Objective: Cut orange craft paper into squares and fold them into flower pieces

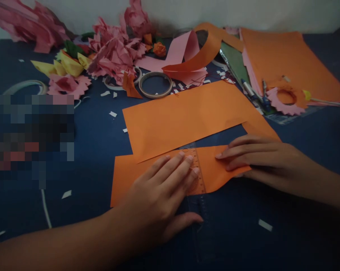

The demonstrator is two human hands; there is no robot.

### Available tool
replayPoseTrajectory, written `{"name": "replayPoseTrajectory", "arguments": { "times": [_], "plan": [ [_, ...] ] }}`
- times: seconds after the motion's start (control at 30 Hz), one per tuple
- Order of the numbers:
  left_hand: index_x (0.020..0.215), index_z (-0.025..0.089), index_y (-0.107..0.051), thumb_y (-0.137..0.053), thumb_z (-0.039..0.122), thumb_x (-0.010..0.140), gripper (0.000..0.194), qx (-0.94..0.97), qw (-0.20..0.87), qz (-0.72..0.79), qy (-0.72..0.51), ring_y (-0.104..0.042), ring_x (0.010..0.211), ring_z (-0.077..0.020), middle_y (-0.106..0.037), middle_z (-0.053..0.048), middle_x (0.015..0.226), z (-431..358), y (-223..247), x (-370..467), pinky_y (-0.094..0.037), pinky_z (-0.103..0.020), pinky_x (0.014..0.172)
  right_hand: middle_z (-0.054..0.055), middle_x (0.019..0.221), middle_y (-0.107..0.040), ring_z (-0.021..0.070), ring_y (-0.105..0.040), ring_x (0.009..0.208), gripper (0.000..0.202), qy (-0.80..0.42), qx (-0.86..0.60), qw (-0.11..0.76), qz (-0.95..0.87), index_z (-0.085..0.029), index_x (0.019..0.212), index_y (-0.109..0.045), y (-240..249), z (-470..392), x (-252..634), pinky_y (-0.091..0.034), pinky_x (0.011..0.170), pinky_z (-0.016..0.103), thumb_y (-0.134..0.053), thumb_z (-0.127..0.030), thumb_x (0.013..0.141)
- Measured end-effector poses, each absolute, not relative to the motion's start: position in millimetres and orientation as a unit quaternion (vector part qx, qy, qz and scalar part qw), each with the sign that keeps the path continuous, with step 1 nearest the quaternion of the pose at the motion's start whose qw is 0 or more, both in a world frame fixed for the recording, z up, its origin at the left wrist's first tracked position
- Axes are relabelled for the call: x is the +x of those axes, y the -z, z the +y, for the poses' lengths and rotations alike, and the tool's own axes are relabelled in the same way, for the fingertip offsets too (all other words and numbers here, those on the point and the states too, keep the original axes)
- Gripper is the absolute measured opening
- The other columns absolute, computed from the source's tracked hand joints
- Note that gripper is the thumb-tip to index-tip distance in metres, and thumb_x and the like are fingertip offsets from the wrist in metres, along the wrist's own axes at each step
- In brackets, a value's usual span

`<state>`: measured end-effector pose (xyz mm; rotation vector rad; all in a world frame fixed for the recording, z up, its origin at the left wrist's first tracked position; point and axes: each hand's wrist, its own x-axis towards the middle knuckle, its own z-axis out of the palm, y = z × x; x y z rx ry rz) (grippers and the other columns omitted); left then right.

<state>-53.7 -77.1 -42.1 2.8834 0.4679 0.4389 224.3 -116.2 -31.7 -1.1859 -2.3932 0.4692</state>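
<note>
Head view: the left hand [161, 188] is lying flat and unclenched, its fingers pressing a clear ruler [196, 184] down onto an orange strip [212, 162]. The right hand [268, 162] is pinching the strip's right end between thumb and fingers, lifting and bending that edge. Between the two hands the strip is lying bare; its left part is running out beyond the left wrist, and the left fingers are hiding some of the strip and ruler. The ruler is reaching towards the near side, past the left thumb.

Just beyond the left fingertips, a larger orange sheet [184, 116] is overlapping the strip's far edge and so standing in the way there. Another orange piece [260, 126] is showing from under that sheet and running down behind the right hand. Farther beyond the grip, a tape roll [156, 95], crumpled pink paper [116, 52] and a curled orange band [212, 52] are crowding the blue table [88, 188]. Beyond the right hand, pens [248, 89] and a paper stack [285, 60] are lying. A white scrap [265, 225] is resting nearer than the right hand. Pixelation is covering something left of the left hand.
</note>
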Motion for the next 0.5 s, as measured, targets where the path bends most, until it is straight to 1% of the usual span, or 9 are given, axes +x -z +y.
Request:
{"name": "replayPoseTrajectory", "arguments": {
  "times": [0.13,0.23,0.3,0.37,0.43,0.5],
  "plan": [
    [0.124,0.006,-0.052,-0.046,0.051,0.089,0.057,0.972,0.08,0.155,-0.156,-0.045,0.125,-0.0313,-0.053,-0.015,0.131,-76,41,-52,-0.041,-0.045,0.102,0.001,0.101,-0.066,0.0125,-0.058,0.097,0.012,-0.21,-0.401,0.207,-0.867,-0.02,0.095,-0.064,25,-102,224,-0.051,0.08,0.026,-0.054,-0.023,0.089],
    [0.121,0.004,-0.055,-0.046,0.051,0.089,0.057,0.975,0.068,0.145,-0.151,-0.05,0.12,-0.0327,-0.055,-0.017,0.128,-76,38,-51,-0.045,-0.045,0.098,0.001,0.096,-0.066,0.0118,-0.059,0.092,0.014,-0.217,-0.381,0.164,-0.884,-0.019,0.092,-0.066,15,-86,219,-0.05,0.08,0.027,-0.053,-0.025,0.09],
    [0.119,0.003,-0.055,-0.047,0.051,0.089,0.058,0.976,0.062,0.142,-0.152,-0.051,0.12,-0.0331,-0.056,-0.017,0.127,-76,37,-50,-0.046,-0.045,0.097,0.0,0.092,-0.067,0.0102,-0.06,0.089,0.02,-0.201,-0.357,0.131,-0.903,-0.018,0.09,-0.068,8,-72,213,-0.049,0.079,0.025,-0.049,-0.025,0.091],
    [0.117,0.004,-0.057,-0.048,0.051,0.088,0.056,0.974,0.063,0.145,-0.161,-0.051,0.119,-0.0333,-0.057,-0.017,0.125,-75,36,-50,-0.046,-0.045,0.097,-0.001,0.088,-0.068,0.0071,-0.06,0.085,0.028,-0.169,-0.34,0.127,-0.916,-0.016,0.087,-0.069,2,-56,205,-0.047,0.076,0.02,-0.043,-0.026,0.092],
    [0.117,0.004,-0.058,-0.048,0.051,0.089,0.056,0.974,0.068,0.147,-0.16,-0.052,0.118,-0.0331,-0.059,-0.017,0.122,-75,37,-50,-0.046,-0.046,0.097,-0.001,0.089,-0.069,0.0059,-0.061,0.084,0.038,-0.136,-0.355,0.148,-0.913,-0.011,0.086,-0.07,-2,-39,198,-0.045,0.075,0.017,-0.037,-0.03,0.092],
    [0.12,0.004,-0.056,-0.047,0.052,0.089,0.058,0.974,0.071,0.149,-0.155,-0.052,0.118,-0.0333,-0.059,-0.017,0.122,-75,38,-50,-0.046,-0.046,0.097,0.001,0.091,-0.068,0.0073,-0.061,0.082,0.045,-0.09,-0.393,0.182,-0.897,-0.006,0.088,-0.069,-3,-26,194,-0.043,0.073,0.018,-0.033,-0.034,0.091]
  ]
}}
